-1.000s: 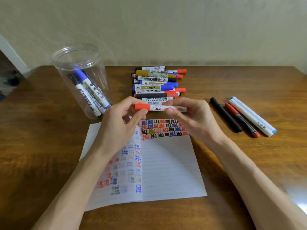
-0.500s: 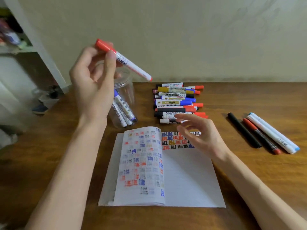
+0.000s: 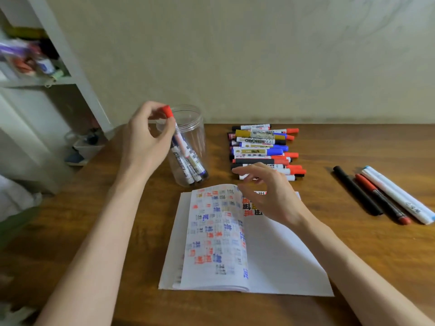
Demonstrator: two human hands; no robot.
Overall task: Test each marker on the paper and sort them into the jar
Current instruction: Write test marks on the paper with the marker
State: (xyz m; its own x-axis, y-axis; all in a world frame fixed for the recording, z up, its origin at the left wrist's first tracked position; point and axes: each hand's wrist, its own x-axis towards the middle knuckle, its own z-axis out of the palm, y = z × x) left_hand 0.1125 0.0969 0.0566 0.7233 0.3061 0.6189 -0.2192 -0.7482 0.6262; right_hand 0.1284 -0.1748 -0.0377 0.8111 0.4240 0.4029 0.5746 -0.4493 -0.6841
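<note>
My left hand (image 3: 147,135) pinches the red-capped marker (image 3: 177,133) by its cap end. The marker hangs nearly upright with its lower part inside the clear plastic jar (image 3: 196,128), where several markers lean. My right hand (image 3: 266,191) hovers with fingers spread over the top of the open notebook (image 3: 270,255), holding nothing. The notebook's pages carry rows of coloured test marks. A pile of whiteboard markers (image 3: 263,149) lies just behind my right hand.
Three loose pens, black (image 3: 356,190), red (image 3: 382,199) and white (image 3: 397,194), lie on the wooden table (image 3: 353,255) at the right. A white shelf unit (image 3: 58,67) stands off the table's left edge. The wall runs along the table's back.
My left hand carried the red-capped marker up and left, then lowered it tip-first into the jar. My right hand let go and stays over the notebook. The view shifted left.
</note>
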